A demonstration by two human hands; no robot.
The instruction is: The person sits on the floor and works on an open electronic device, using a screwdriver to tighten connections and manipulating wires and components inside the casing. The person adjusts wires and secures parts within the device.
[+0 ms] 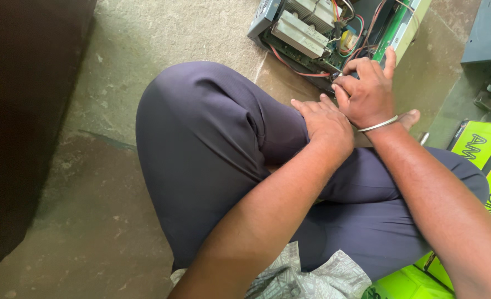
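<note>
Opened electronics unit (334, 33), circuit boards and wires exposed, on floor

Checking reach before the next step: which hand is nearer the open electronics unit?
Right. The right hand is at the open electronics unit, fingers at its edge; the left hand rests lower, on the knee.

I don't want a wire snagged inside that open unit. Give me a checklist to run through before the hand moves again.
1. Cover off the open electronics unit: ok.
2. Right hand at the unit's edge: ok.
3. What its grip holds: cannot tell, fingers curled.
4. Left hand away from the wiring, resting on the knee: ok.
5. Red wire clear of the fingers: cannot tell.
6. Metal bracelet clear of the circuit board: ok.
</note>
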